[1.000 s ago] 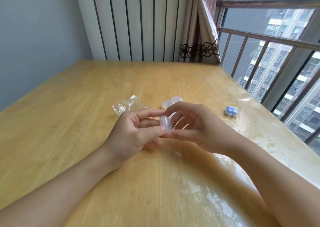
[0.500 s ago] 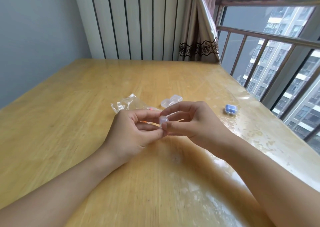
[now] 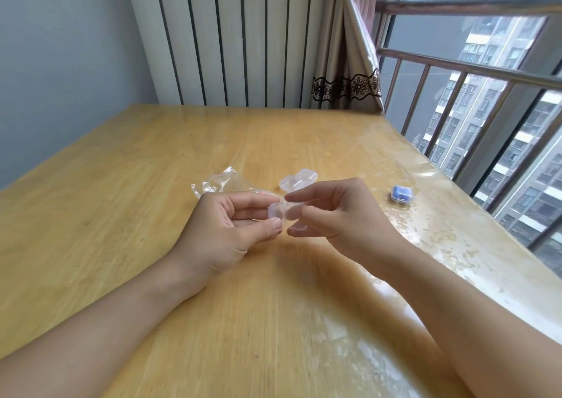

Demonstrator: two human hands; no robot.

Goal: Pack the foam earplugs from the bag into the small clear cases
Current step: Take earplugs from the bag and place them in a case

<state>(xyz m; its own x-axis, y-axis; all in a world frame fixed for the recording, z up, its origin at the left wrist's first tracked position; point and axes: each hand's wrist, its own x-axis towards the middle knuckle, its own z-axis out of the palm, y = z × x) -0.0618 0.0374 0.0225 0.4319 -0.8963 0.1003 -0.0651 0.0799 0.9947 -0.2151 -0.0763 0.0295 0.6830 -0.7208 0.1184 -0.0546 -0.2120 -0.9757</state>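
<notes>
Both hands hold one small clear case (image 3: 278,211) above the table's middle, and it looks hinged open. My left hand (image 3: 226,230) pinches its left half between thumb and fingers. My right hand (image 3: 331,215) grips the right half (image 3: 294,212). Just behind my left hand lies the crumpled clear bag (image 3: 217,181), with a bit of orange showing at its near edge. A second clear case (image 3: 298,179) lies open on the table behind my hands. To the right, a shut clear case with blue earplugs (image 3: 401,194) sits near the table's edge.
The wooden table (image 3: 121,215) has a glossy clear cover. Its right edge runs along a metal window railing (image 3: 456,72). A curtain (image 3: 346,63) and a ribbed white panel (image 3: 231,38) stand at the far end, a grey wall on the left.
The case was held shut between both hands. Now its two halves are spread apart, and my right hand has moved a little to the right.
</notes>
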